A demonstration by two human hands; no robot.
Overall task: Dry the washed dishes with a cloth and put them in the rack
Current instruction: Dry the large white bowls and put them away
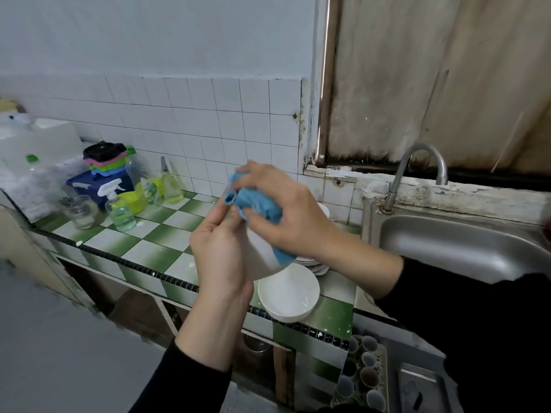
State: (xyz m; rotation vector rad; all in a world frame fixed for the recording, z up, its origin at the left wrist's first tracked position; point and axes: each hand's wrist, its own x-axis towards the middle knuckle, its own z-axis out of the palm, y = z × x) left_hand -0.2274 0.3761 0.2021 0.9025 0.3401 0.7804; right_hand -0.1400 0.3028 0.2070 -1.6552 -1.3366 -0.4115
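My left hand (222, 248) grips a white dish (262, 257), tilted on edge above the green-and-white tiled counter (161, 236). My right hand (283, 213) holds a bunched blue cloth (256, 201) against the dish's upper side. Below the hands a white bowl (287, 293) sits on the counter near its front edge. Behind it lies a stack of white plates (311, 262), partly hidden by my right wrist. A rack with several upturned cups (362, 374) stands low down, beneath the counter at the bottom right.
A steel sink (465, 245) with a curved tap (417, 171) lies to the right. At the counter's left end stand a spray bottle (119, 207), soap bottles (171, 186), a glass jar (82, 211), a yellow-green bowl (135, 201) and stacked plastic containers (104, 171).
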